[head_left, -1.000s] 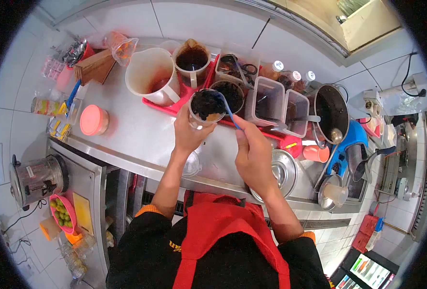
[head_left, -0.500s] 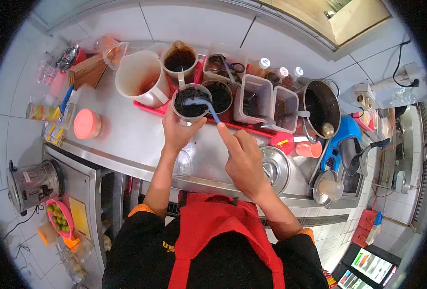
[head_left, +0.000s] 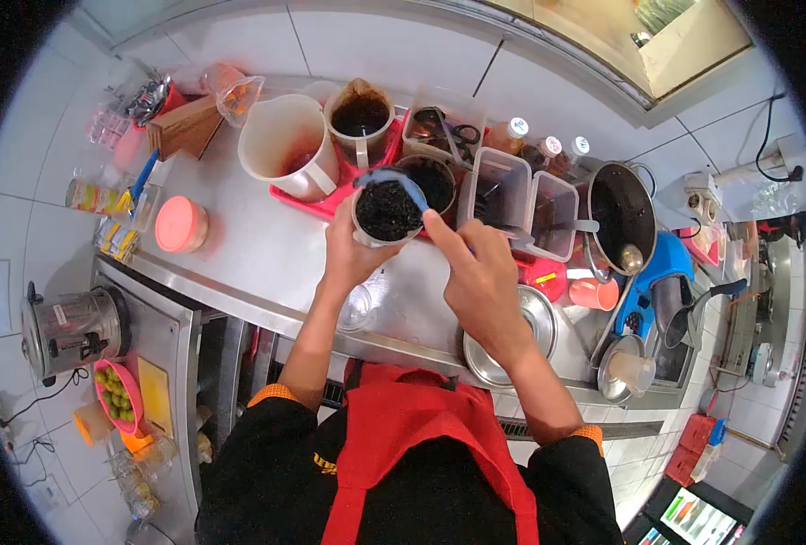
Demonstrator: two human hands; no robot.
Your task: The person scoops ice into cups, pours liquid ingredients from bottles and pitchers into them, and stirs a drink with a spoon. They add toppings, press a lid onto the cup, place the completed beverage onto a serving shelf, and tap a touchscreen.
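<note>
My left hand [head_left: 352, 260] is wrapped round a clear cup [head_left: 356, 223] with dark, crumbly contents, tilted toward me above the steel counter. Between the fingers of my right hand [head_left: 486, 289] is the handle of a blue spoon [head_left: 413, 190]. Its head reaches over the cup's far rim; whether it touches the contents is hard to tell. Just behind the cup stands another round container [head_left: 437, 173], also with dark contents and partly hidden. A large white jug [head_left: 280, 136] and a smaller stained jug [head_left: 361, 109] stand behind to the left.
Clear square tubs [head_left: 498, 191] line the red tray, right of the cup. Farther right are a deep pot [head_left: 619, 204] with a ladle and a blue appliance [head_left: 657, 272]. A metal lid [head_left: 539, 331] lies near my right forearm. On the left stands a pink-lidded tub [head_left: 182, 224].
The spoon's head has risen from the dark contents to the cup's far rim. The cup now tips more toward me, and the whole view has shifted slightly.
</note>
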